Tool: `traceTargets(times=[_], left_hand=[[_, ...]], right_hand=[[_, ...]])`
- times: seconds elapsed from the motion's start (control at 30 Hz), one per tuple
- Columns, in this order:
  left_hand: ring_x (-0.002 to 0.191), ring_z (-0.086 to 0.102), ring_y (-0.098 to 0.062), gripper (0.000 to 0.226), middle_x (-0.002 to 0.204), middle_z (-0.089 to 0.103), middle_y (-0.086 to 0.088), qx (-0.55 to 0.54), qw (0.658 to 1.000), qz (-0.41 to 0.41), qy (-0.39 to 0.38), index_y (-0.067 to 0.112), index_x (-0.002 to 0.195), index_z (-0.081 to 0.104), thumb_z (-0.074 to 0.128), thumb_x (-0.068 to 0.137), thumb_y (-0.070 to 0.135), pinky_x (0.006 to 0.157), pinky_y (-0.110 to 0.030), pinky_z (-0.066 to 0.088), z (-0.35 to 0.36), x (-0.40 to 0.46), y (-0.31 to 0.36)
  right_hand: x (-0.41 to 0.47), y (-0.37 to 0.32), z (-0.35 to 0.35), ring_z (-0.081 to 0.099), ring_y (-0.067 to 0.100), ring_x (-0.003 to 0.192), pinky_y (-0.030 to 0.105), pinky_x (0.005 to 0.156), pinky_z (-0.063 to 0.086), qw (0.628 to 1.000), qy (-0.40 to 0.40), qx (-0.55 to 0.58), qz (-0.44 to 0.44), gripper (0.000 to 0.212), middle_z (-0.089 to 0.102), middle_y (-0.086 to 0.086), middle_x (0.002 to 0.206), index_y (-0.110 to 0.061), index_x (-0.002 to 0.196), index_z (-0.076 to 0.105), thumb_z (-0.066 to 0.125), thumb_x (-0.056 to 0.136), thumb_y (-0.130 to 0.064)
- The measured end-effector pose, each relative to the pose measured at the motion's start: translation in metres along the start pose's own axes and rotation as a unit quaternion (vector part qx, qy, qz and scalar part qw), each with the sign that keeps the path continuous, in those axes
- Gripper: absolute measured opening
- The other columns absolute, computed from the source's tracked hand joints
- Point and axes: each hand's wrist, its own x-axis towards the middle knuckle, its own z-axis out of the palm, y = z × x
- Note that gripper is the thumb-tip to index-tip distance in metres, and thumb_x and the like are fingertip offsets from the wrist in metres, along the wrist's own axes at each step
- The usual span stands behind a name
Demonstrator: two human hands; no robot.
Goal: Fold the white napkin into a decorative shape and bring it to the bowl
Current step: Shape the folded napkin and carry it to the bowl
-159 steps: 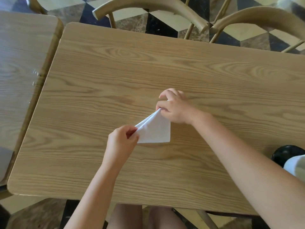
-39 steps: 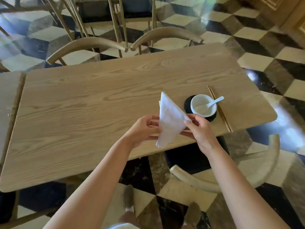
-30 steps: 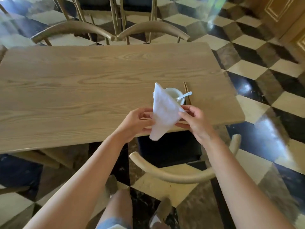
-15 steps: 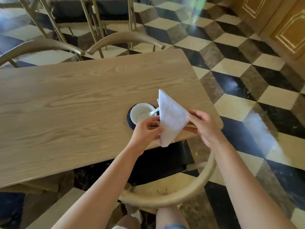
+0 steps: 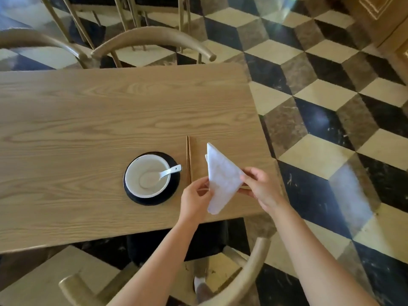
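White cloth, the folded napkin (image 5: 221,180), is pinched on its left edge by the left hand (image 5: 194,200) and on its right corner by the right hand (image 5: 261,188), both closed on it, so that it is held upright as a pointed triangle above the table's (image 5: 88,120) near right corner. Half a second ago the napkin was seen overlapping the bowl's right side; now the bowl (image 5: 147,178) is fully exposed to the left, and the napkin is held apart from it, beyond the chopsticks (image 5: 188,160). A spoon (image 5: 170,172) is seen resting in the bowl, which sits on a dark saucer (image 5: 170,195) near the table's front edge. Folding is judged finished and the carrying nearly done; a short leftward move and a careful set-down appear to be all that is left.
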Motion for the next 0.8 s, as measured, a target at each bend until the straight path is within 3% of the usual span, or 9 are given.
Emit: traceTargets(times=[0.1,0.2,0.3,0.4,0.47,0.57,0.67,0.73,0.8], left_hand=[[0.088,0.062,-0.002,0.034,0.095,0.067,0.011,0.026,0.999,-0.002,0.034,0.020,0.113,0.065,0.057,0.084,0.005,0.065,-0.012,0.048,0.008,0.013,-0.005],[0.094,0.060,-0.005,0.034,0.098,0.066,0.010,0.045,0.997,0.002,0.055,0.019,0.113,0.065,0.054,0.085,0.005,0.072,-0.015,0.047,0.014,0.022,-0.009],[0.095,0.061,-0.008,0.030,0.100,0.067,0.008,0.069,0.995,0.004,0.071,0.020,0.113,0.065,0.054,0.088,0.008,0.074,-0.019,0.049,0.021,0.027,-0.015],[0.090,0.061,-0.006,0.027,0.092,0.065,0.012,0.091,0.992,0.012,0.085,0.021,0.108,0.065,0.053,0.088,0.007,0.068,-0.013,0.045,0.027,0.031,-0.018],[0.093,0.060,-0.006,0.030,0.093,0.062,0.013,0.107,0.989,0.018,0.097,0.020,0.111,0.063,0.053,0.088,0.005,0.068,-0.010,0.042,0.031,0.033,-0.017],[0.119,0.045,-0.009,0.052,0.124,0.048,0.009,0.183,0.976,0.076,0.088,0.015,0.138,0.041,0.050,0.089,0.001,0.091,-0.016,0.038,0.036,0.030,-0.022],[0.143,0.015,-0.018,0.063,0.154,0.024,-0.007,0.387,0.900,0.191,0.057,0.007,0.147,0.013,0.042,0.092,0.012,0.112,-0.037,0.025,0.044,0.021,-0.039],[0.142,0.015,-0.020,0.061,0.153,0.025,-0.010,0.457,0.864,0.209,0.033,0.007,0.145,0.018,0.033,0.090,0.026,0.113,-0.049,0.020,0.048,0.016,-0.052],[0.142,0.016,-0.019,0.062,0.153,0.027,-0.009,0.489,0.853,0.185,0.005,0.007,0.145,0.024,0.031,0.088,0.031,0.108,-0.051,0.017,0.049,0.012,-0.061]], right_hand=[[0.025,0.011,0.004,0.066,0.019,0.094,0.035,0.079,0.057,1.000,-0.020,-0.009,0.006,0.020,0.067,0.010,0.106,-0.006,0.109,0.060,0.054,0.091,-0.012],[0.039,0.016,0.008,0.066,0.015,0.089,0.023,0.068,0.057,1.000,-0.014,-0.016,0.003,0.020,0.067,0.009,0.103,-0.005,0.109,0.060,0.052,0.091,-0.007],[0.048,0.021,0.010,0.067,0.012,0.084,0.022,0.068,0.057,0.999,-0.004,-0.052,-0.003,0.021,0.067,0.005,0.098,-0.007,0.109,0.060,0.052,0.089,-0.006],[0.056,0.029,0.011,0.066,0.014,0.083,0.029,0.072,0.057,0.988,0.018,-0.150,-0.027,0.019,0.067,-0.002,0.092,-0.016,0.102,0.062,0.052,0.087,-0.009],[0.058,0.031,0.012,0.063,0.016,0.089,0.024,0.071,0.051,0.968,0.037,-0.237,-0.074,0.022,0.065,-0.001,0.100,-0.017,0.106,0.061,0.054,0.086,-0.009],[0.058,0.035,0.012,0.051,0.023,0.116,0.030,0.090,0.048,0.879,0.055,-0.417,-0.225,0.048,0.053,0.010,0.129,-0.009,0.130,0.047,0.059,0.084,-0.006],[0.062,0.035,0.012,0.012,0.027,0.143,0.048,0.114,0.017,0.757,-0.026,-0.562,-0.333,0.062,0.019,0.009,0.155,-0.014,0.146,0.020,0.047,0.090,-0.020],[0.070,0.034,0.013,0.003,0.023,0.143,0.052,0.113,0.009,0.699,-0.067,-0.622,-0.347,0.056,0.008,0.004,0.156,-0.017,0.147,0.010,0.028,0.096,-0.034],[0.077,0.034,0.013,-0.003,0.020,0.143,0.052,0.113,0.007,0.673,-0.106,-0.658,-0.321,0.057,0.002,0.000,0.156,-0.019,0.147,0.002,0.015,0.096,-0.041]])
